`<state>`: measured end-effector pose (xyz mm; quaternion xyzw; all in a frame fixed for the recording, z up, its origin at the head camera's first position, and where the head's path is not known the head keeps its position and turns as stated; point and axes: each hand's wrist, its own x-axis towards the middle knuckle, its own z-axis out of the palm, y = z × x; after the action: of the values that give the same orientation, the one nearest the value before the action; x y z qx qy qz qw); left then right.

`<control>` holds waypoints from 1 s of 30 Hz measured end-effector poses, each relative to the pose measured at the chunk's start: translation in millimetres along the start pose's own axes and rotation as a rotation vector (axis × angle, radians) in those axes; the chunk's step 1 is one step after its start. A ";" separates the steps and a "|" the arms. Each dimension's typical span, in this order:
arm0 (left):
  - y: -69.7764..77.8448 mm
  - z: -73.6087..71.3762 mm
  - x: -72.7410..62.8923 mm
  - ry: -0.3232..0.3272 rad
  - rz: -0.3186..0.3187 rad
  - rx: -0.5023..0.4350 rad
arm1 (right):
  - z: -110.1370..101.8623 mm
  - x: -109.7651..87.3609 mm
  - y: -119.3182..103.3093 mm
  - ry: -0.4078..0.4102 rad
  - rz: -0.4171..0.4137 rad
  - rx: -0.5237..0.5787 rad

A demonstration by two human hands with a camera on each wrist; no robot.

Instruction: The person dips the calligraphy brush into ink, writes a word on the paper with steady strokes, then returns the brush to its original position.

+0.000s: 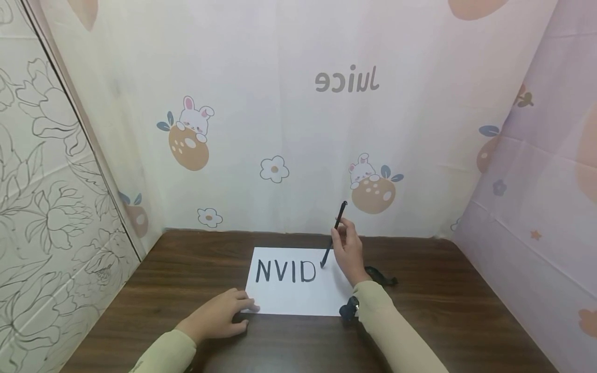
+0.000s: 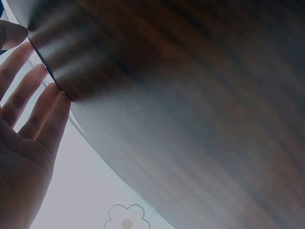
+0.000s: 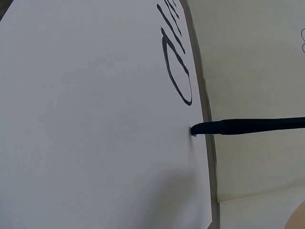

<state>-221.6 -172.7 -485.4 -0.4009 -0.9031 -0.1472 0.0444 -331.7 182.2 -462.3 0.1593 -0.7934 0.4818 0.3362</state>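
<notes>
A sheet of white paper (image 1: 298,300) lies on the brown wooden table, with the black letters "NVID" (image 1: 286,271) across its upper part. My right hand (image 1: 349,251) pinches a slim black writing brush (image 1: 337,220) along its shaft, held tilted above the paper. In the right wrist view the bent, dark tip of the brush (image 3: 205,129) meets the paper just past the last letter; the right hand itself is out of that view. My left hand (image 1: 224,313) rests with fingers extended at the paper's lower left corner. In the left wrist view, the left hand (image 2: 28,124) shows spread, nearly straight fingers.
A dark object (image 1: 381,276) of unclear kind lies on the table (image 1: 196,259) beyond my right wrist, partly hidden by it. A small black device (image 1: 349,309) sits at the right wrist. A printed curtain (image 1: 280,114) hangs behind the table, with more fabric on both sides.
</notes>
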 end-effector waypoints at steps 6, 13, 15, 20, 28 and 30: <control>-0.7 2.0 -0.4 0.013 0.018 0.003 | 0.6 -1.5 -0.7 -0.004 -0.008 -0.006; -1.8 2.4 0.3 0.009 0.014 -0.009 | 1.2 -1.7 -3.0 -0.015 -0.004 -0.002; -1.8 2.2 0.4 0.012 0.014 -0.011 | 1.4 -1.7 -3.4 -0.020 -0.001 0.000; -1.6 1.7 0.3 0.017 0.021 -0.005 | 1.3 -2.0 -5.0 -0.028 0.006 0.001; -1.5 1.6 0.5 0.015 0.012 -0.001 | 1.2 -2.3 -4.9 -0.029 0.005 -0.010; -1.6 1.9 0.6 0.012 0.010 -0.002 | 1.2 -2.8 -5.0 -0.025 0.008 -0.005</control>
<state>-223.1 -172.7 -487.5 -0.4045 -0.9007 -0.1503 0.0503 -327.2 178.5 -461.4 0.1613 -0.7995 0.4790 0.3246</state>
